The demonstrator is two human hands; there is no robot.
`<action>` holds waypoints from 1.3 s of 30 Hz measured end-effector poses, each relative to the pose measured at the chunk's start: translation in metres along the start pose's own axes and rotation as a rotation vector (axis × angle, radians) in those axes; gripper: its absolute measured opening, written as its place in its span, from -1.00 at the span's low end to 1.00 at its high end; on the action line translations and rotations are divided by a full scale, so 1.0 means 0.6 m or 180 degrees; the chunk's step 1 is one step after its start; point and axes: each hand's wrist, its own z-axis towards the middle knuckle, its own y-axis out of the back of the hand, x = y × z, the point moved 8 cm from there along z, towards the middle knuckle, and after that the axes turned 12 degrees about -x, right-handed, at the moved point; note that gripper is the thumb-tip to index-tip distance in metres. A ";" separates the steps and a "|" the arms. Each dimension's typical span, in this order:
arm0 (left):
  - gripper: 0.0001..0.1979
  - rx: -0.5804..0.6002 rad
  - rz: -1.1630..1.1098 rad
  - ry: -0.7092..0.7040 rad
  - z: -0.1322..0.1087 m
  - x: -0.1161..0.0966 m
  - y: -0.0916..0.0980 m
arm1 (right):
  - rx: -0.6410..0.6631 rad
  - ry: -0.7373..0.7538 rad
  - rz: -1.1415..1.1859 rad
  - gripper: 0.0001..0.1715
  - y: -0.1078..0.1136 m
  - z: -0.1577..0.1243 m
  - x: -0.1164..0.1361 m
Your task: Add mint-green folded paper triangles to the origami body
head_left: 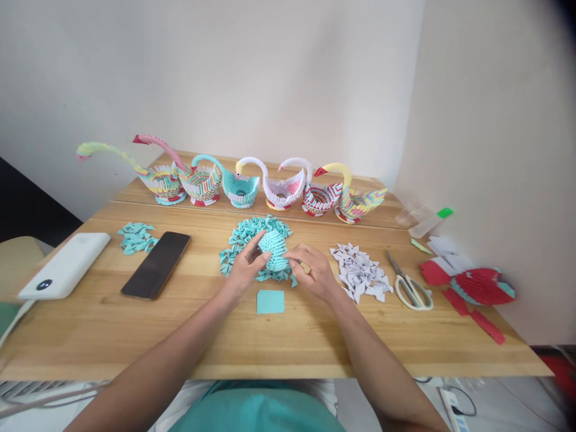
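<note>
Teal shirt at the bottom edge, nearest the lens.

Left hand is curled around the teal assembly, thumb and fingers gripping its left flank. Right hand is closed on its right flank, fingertips pinched against the outer row. Cannot tell whether a loose unit sits between them. The assembly sits low over the pile of teal units, mid-counter.

Risks, as judged:
- The units appear to hold by friction alone. Too hard a squeeze from either side could pop a row, and the pieces would drop among identical ones beneath the assembly.
- The teal paper slip just in front of the assembly could slide off under a wrist.
- The white units lie right of the assembly, with the scissors beyond them. A careless right-arm sweep could scatter the white units.
- The phone is well left of the assembly, so low concern.
</note>
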 end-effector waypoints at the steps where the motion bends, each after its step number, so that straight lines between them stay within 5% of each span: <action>1: -0.25 0.0003 -0.0001 0.0003 -0.001 0.000 0.000 | 0.0002 -0.0009 -0.0017 -0.73 0.000 0.000 -0.001; 10: -0.25 0.0038 -0.0072 0.0086 0.001 0.005 0.000 | -0.0077 -0.0113 -0.0007 -0.75 0.000 0.000 -0.003; 15: -0.27 0.0032 -0.0513 0.0234 0.002 0.008 -0.003 | -0.0254 -0.0603 -0.0363 -0.77 0.008 0.000 -0.048; 20: -0.30 0.0131 -0.0943 0.0518 -0.004 0.007 -0.012 | 0.0721 -0.0887 -0.1234 -0.70 -0.021 -0.017 -0.099; 23: -0.27 0.0146 -0.0997 0.0577 -0.006 0.004 -0.014 | 0.0739 -0.0835 -0.1331 -0.70 -0.020 -0.016 -0.096; 28: -0.22 0.0164 -0.0565 0.0379 -0.004 0.004 -0.011 | -0.0190 -0.1481 -0.0006 -0.78 0.002 -0.008 -0.080; 33: -0.25 0.0056 0.0255 -0.0245 0.002 -0.003 -0.002 | -0.0105 -0.1945 0.1406 -0.51 -0.022 -0.013 -0.073; 39: -0.26 0.0076 0.0549 -0.0469 0.003 -0.001 -0.002 | 0.0037 -0.1865 0.1484 -0.47 -0.025 -0.012 -0.064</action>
